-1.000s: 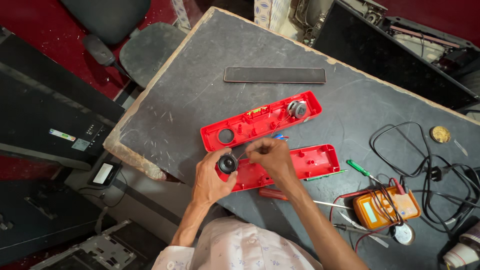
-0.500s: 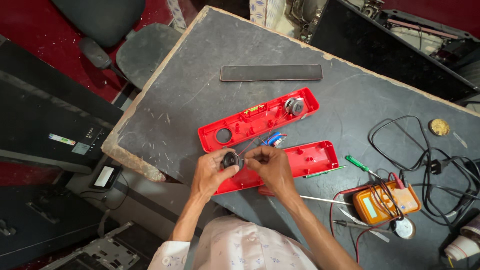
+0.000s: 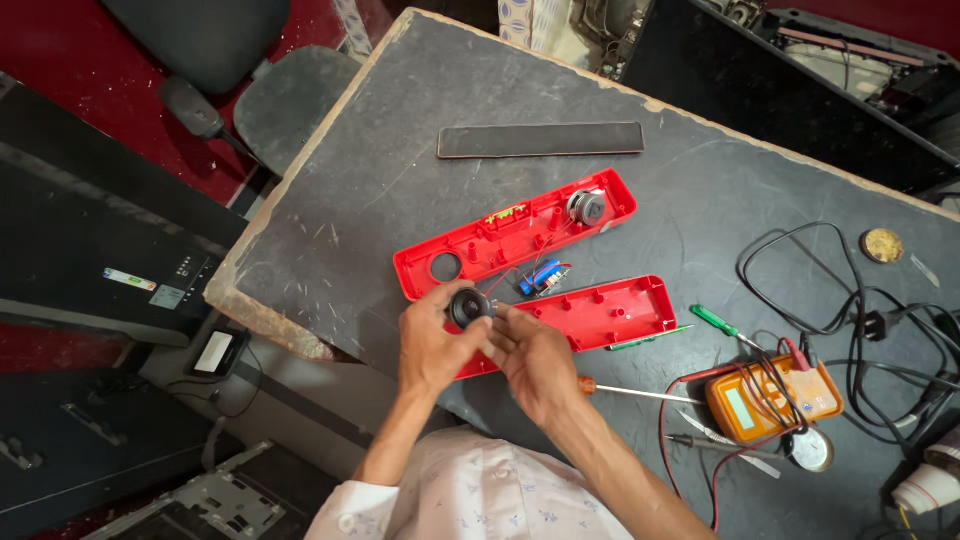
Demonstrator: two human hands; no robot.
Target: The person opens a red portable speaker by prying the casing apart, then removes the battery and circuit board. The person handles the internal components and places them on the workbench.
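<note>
Speaker [image 3: 583,208] inside red shell [image 3: 500,243]

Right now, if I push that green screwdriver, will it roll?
Probably. The green screwdriver has a rounded handle and lies free on the flat table, so it may roll. It looks thin and light, so a nudge likely shifts it. It should stay stiff, not bend.

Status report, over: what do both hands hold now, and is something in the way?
Left hand and right hand both grip small round black speaker. Held above lower red shell. Orange-handled screwdriver beside right wrist; nothing blocking.
</note>
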